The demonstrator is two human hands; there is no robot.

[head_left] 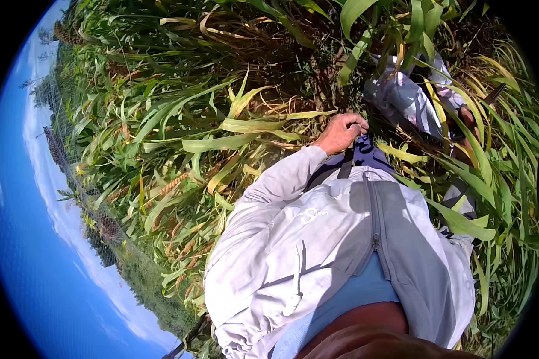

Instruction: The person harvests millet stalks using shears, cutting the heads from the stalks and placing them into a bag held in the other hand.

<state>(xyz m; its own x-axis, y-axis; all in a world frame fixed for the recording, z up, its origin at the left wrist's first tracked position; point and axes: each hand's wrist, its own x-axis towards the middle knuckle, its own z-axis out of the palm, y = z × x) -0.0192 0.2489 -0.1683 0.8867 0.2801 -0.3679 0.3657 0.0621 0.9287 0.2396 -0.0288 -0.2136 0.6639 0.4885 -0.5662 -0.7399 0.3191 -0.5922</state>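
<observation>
My left hand (342,132) reaches out of a light grey jacket sleeve (281,179), its fingers curled tight at the top of a dark strap (345,165) and a blue-purple cloth (374,154). Dry yellow leaves and stalks (263,122) lie right beside that hand. My right hand (470,119) is mostly hidden behind green leaves at the right. It seems to grip a dark, narrow tool handle (496,93). A white patterned cloth (404,96) sits between the two hands.
Tall green grain plants with brownish seed heads (173,182) fill the view on every side. A thin net fence (96,215) runs along the left edge of the crop, with blue sky and thin clouds (30,239) beyond it.
</observation>
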